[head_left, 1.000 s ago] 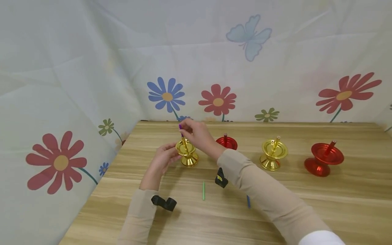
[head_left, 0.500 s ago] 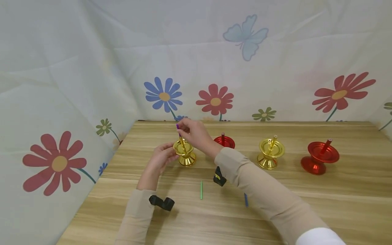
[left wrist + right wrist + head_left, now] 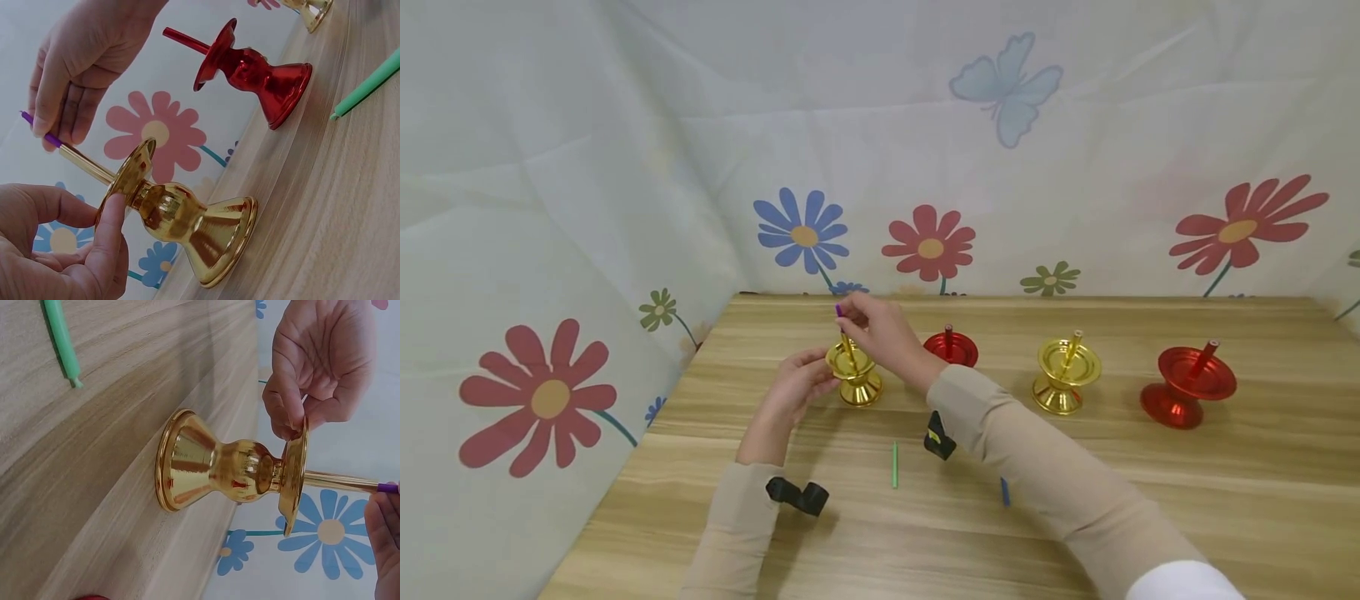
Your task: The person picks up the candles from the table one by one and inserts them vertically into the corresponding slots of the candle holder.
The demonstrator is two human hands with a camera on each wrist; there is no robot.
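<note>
My left hand (image 3: 790, 387) pinches the dish rim of a gold candle holder (image 3: 859, 390) between thumb and fingers. The holder stands upright on its flared base, at the left of the table. My right hand (image 3: 883, 329) is above it, thumb and fingertips pinching a thin purple candle (image 3: 53, 140). In the left wrist view the candle's lower end meets the top of the holder's gold tube (image 3: 87, 165), in line with it. Part of the candle is covered by the right fingers. A green candle (image 3: 895, 465) lies on the table in front of the holder.
To the right stand a red candle holder (image 3: 951, 350), partly behind my right arm, another gold holder (image 3: 1067, 375) and another red one (image 3: 1195, 375). A blue candle (image 3: 1005, 492) lies partly under my right sleeve. A flowered cloth (image 3: 850, 125) hangs behind the wooden table (image 3: 850, 550).
</note>
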